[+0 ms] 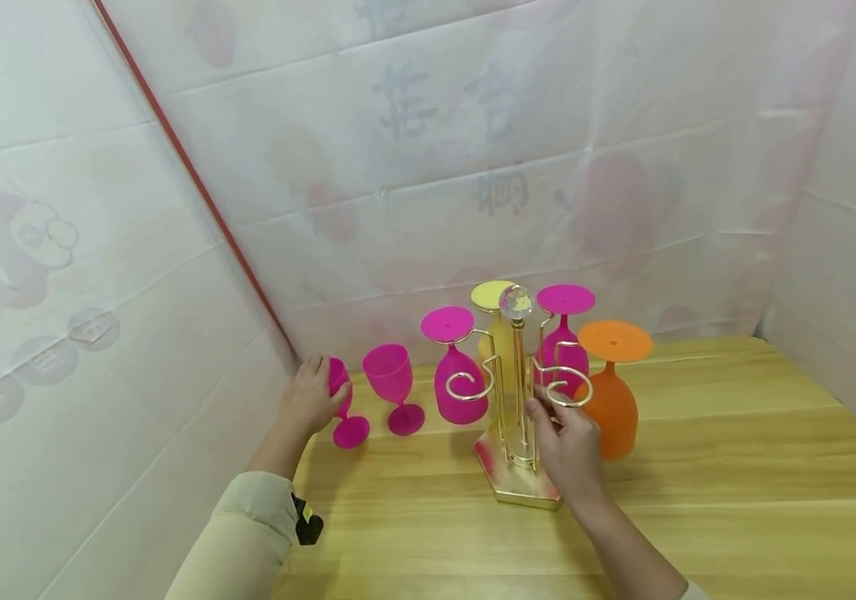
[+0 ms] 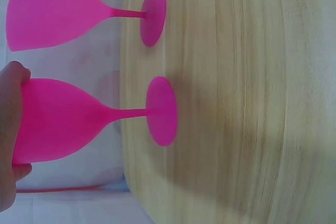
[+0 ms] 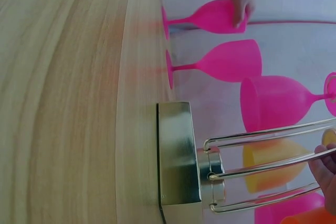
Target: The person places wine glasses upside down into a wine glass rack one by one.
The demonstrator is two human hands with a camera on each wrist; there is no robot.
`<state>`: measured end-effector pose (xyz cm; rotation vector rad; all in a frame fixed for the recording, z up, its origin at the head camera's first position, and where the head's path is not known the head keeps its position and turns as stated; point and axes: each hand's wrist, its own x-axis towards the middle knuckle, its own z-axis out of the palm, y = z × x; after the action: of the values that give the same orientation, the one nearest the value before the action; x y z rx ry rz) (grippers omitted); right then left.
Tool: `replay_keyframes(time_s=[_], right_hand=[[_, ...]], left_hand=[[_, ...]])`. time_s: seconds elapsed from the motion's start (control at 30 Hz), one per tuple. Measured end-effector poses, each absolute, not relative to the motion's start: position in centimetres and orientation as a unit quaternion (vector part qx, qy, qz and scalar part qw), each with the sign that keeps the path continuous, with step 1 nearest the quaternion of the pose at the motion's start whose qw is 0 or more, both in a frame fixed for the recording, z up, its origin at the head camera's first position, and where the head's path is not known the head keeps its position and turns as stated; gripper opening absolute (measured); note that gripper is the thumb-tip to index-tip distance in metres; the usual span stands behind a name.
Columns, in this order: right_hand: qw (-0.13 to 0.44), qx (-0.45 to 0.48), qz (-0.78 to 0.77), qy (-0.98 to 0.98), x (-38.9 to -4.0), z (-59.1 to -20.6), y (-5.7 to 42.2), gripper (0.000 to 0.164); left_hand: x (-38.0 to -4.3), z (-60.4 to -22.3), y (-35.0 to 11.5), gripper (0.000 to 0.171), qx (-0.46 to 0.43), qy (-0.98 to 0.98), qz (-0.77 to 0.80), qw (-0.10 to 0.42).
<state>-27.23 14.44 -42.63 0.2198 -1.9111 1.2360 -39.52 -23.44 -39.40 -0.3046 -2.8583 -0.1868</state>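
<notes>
At the left of the table my left hand (image 1: pixel 311 395) grips a pink goblet (image 2: pixel 63 121) from above, fingers and thumb round its rim. That goblet is upright with its foot down at the table. A second upright pink goblet (image 1: pixel 388 375) stands just to its right, untouched. My right hand (image 1: pixel 572 450) holds the wire frame of a gold glass rack (image 1: pixel 521 485) with a crystal knob. Upside down on the rack hang a pink goblet (image 1: pixel 461 387) at left, a yellow goblet (image 1: pixel 493 295) behind, another pink goblet (image 1: pixel 566 298) and an orange goblet (image 1: pixel 615 408) at right.
The light wooden table (image 1: pixel 735 442) runs up to pale printed sheets (image 1: pixel 428 167) at the back and both sides. A red strip (image 1: pixel 195 175) marks the left corner. Empty curled wire holders (image 1: pixel 473 387) project from the rack's front.
</notes>
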Motion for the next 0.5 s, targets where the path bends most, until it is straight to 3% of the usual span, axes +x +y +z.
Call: replay_keyframes(time_s=[0.5], right_hand=[[0.409,0.080,0.497,-0.761,-27.4,-42.6,14.7,0.019]], left_hand=[[-37.6,-40.6,-23.9,0.065,-0.147,-0.951,-0.039,0.268]])
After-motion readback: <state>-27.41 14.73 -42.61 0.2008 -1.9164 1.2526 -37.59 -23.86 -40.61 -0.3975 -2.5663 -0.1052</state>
